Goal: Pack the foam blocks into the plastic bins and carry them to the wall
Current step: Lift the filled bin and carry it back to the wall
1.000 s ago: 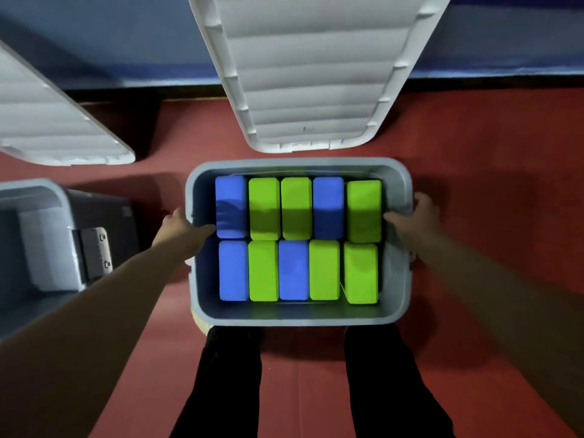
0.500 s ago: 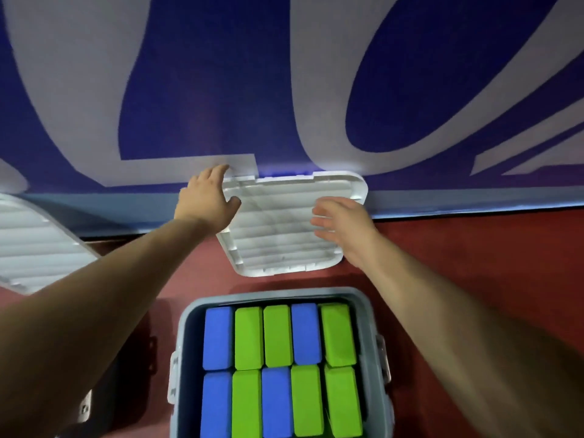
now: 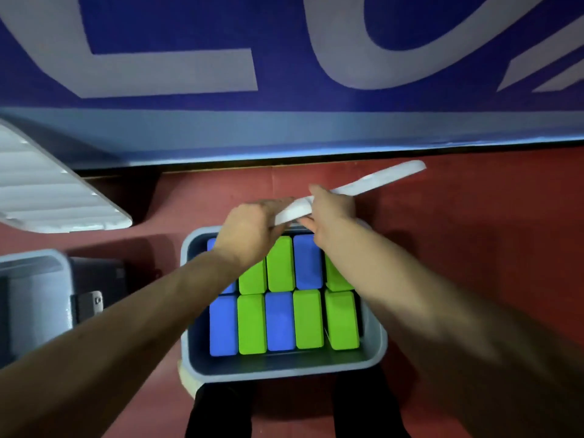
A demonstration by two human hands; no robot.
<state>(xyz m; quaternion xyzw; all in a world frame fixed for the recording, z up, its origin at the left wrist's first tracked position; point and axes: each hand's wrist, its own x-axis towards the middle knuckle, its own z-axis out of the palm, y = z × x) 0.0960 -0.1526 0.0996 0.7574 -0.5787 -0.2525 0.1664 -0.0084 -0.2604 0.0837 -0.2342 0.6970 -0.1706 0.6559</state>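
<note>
Head camera, looking down: a grey plastic bin (image 3: 284,371) sits on the red floor (image 3: 474,235) at the centre of the view, just ahead of the person's black-trousered legs (image 3: 221,412) at 6 o'clock and near the wall (image 3: 284,58), which fills the 12 o'clock side with blue paint and large pale lettering. The bin is filled with foam blocks in two rows of five, standing side by side; the near row reads blue (image 3: 223,325), green (image 3: 252,324), blue, green, green, and the far row is partly hidden by the forearms. Above the bin's far edge both hands hold a white ribbed lid (image 3: 379,180), seen almost edge-on and slanting up toward 2 o'clock. The left hand (image 3: 252,226) has its fingers curled round the lid's near end; the right hand (image 3: 331,213) grips the lid just beside it, fingers wrapped round the edge. At 9 o'clock a second white lid (image 3: 47,191) leans at the wall, with another grey bin (image 3: 34,298) below it at 8 o'clock.
</note>
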